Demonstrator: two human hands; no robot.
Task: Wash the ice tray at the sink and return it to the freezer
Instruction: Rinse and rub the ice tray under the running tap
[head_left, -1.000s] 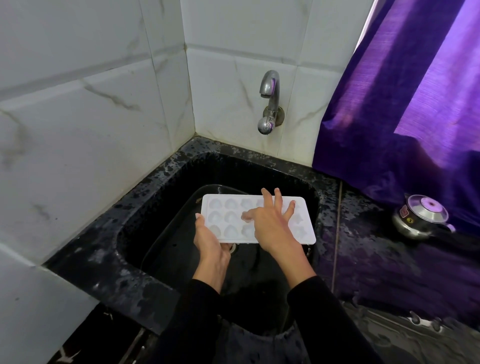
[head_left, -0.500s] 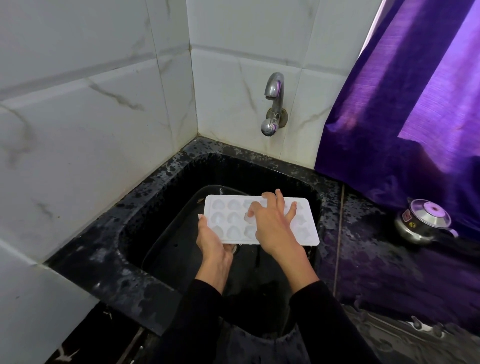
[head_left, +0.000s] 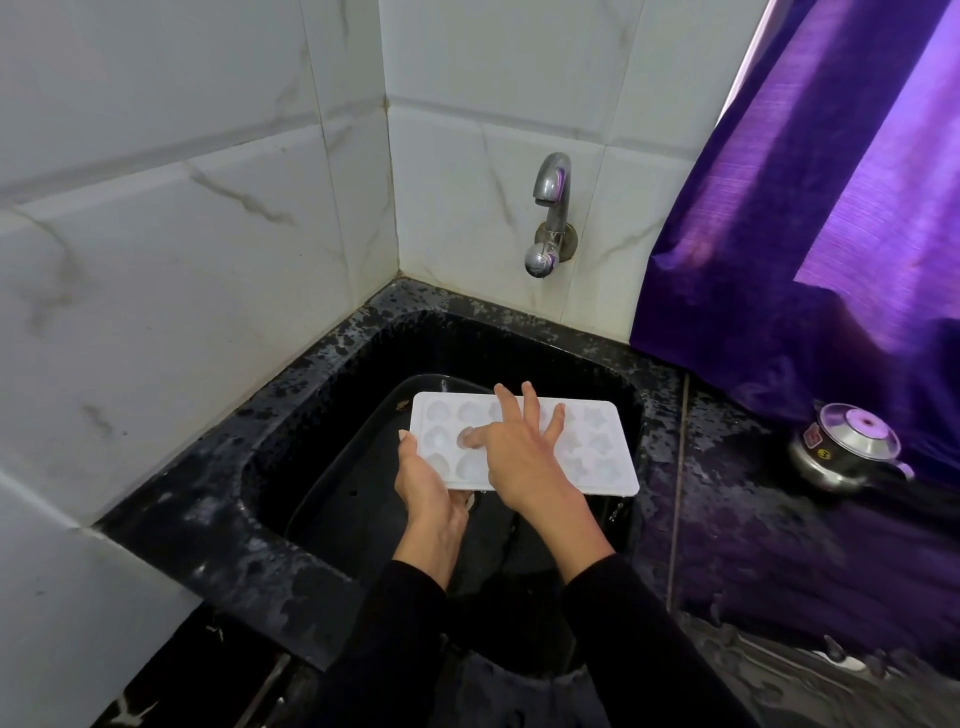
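Your ice tray (head_left: 524, 447) sits level over the black sink (head_left: 332, 447), its far edge well below the tap (head_left: 550, 213). Your left hand (head_left: 428, 486) grips its near-left corner; your right hand (head_left: 511, 457) lies spread on it, thumb seemingly in a middle cell. Half a second ago those fingertips were curled. Open bench (head_left: 779, 545) lies right, a steel pot (head_left: 844, 452) beyond.

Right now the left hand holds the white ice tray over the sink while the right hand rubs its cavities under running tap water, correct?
Not quite. The head view shows no water coming from the tap. The left hand does hold the ice tray over the sink while the right hand rubs its cavities.
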